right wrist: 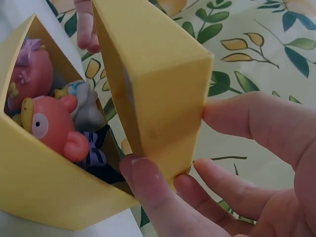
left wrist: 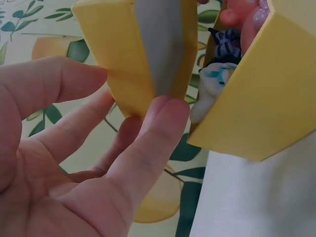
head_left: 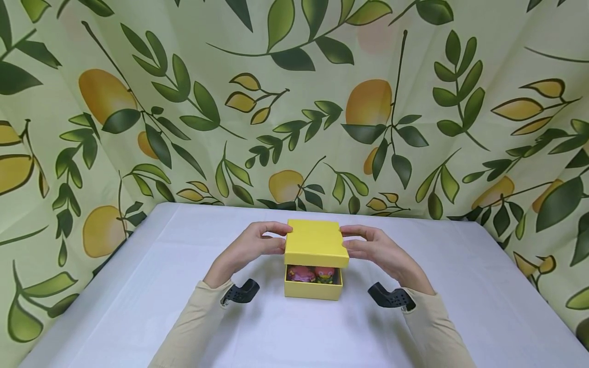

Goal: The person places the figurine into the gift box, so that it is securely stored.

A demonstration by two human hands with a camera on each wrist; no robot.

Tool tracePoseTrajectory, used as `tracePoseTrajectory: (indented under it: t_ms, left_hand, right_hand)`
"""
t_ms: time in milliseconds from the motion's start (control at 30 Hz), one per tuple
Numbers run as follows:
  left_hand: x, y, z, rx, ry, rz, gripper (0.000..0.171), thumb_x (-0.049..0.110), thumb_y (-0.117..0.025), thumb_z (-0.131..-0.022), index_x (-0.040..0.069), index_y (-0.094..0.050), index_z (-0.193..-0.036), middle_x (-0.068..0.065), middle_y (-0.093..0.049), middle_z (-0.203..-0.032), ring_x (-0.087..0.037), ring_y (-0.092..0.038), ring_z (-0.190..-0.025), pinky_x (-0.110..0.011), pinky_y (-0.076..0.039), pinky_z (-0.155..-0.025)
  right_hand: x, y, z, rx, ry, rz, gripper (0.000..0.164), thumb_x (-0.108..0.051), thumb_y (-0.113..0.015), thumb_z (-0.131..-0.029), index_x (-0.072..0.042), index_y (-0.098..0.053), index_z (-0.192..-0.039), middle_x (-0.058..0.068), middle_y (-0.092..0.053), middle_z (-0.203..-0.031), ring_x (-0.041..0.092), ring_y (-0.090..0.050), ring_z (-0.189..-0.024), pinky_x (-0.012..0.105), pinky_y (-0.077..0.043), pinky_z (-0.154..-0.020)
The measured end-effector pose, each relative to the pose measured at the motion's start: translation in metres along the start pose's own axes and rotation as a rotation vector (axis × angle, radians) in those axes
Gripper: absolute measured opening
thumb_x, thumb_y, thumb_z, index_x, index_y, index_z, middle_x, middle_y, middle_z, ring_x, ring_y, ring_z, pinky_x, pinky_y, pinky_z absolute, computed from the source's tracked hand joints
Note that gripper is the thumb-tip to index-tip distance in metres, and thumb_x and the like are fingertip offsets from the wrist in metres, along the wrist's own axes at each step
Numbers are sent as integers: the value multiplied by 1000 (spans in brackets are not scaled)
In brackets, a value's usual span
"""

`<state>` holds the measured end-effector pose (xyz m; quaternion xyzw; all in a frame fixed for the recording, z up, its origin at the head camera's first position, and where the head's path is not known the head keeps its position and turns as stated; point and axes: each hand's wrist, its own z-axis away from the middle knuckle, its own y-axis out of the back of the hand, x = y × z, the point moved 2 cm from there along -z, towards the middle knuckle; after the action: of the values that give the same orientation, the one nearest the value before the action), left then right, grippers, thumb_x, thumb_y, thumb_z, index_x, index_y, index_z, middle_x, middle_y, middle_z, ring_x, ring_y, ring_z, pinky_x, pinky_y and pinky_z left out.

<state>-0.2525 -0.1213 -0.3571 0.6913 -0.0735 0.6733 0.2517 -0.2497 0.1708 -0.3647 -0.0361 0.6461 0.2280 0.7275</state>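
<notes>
A yellow box lid [head_left: 317, 240] is held above a yellow box [head_left: 313, 291] that stands on the table. My left hand [head_left: 257, 239] pinches the lid's left side between thumb and fingers. On the opposite side my right hand [head_left: 375, 245] grips it the same way. In both wrist views the lid is apart from the box, whose top is uncovered. Inside lie small toy figures, among them a pink figure [right wrist: 52, 126] with a yellow beak, another with a purple bow [right wrist: 32, 74], and a pale one with blue marks [left wrist: 215, 81].
A white cloth [head_left: 161, 301] covers the table. Behind it hangs a curtain [head_left: 294, 102] printed with leaves and orange fruit. Each wrist wears a black camera mount, such as the left mount [head_left: 243, 292].
</notes>
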Motion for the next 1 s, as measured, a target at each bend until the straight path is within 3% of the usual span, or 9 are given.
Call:
tracePoseTrajectory:
  t_ms: [400, 633, 800, 1000]
  left_hand:
    - [-5, 1, 0, -46, 25, -18, 41, 13, -64, -95, -4, -57, -132, -22, -56, -133, -18, -68, -98, -36, -59, -94]
    - [-7, -2, 2, -59, 66, -70, 46, 16, -69, -91, 1, -58, -132, -18, -55, -130, -20, -67, -98, -33, -60, -90]
    - [-8, -2, 2, -80, 58, -108, 48, 18, -71, -90, 1, -58, -133, -18, -54, -129, -20, -67, -97, -33, -60, -91]
    - [-10, -1, 2, -114, 44, -162, 49, 18, -72, -89, 3, -58, -134, -17, -56, -125, -18, -66, -94, -30, -53, -91]
  right_hand:
    - [4, 0, -1, -20, -17, 73, 62, -26, -75, -89, -1, -50, -140, 20, -43, -151, 24, -65, -116, 39, -57, -99]
    - [6, 0, 1, -59, 15, 67, 58, -22, -75, -88, 2, -52, -135, 23, -47, -142, 20, -69, -102, 36, -59, -93]
    - [5, 0, 1, -77, 22, 68, 59, -20, -76, -87, 3, -51, -135, 24, -48, -137, 20, -69, -95, 34, -61, -89]
    - [8, 0, 2, -90, 29, 144, 60, -21, -77, -85, -1, -52, -135, 21, -51, -130, 20, -66, -95, 32, -59, -89]
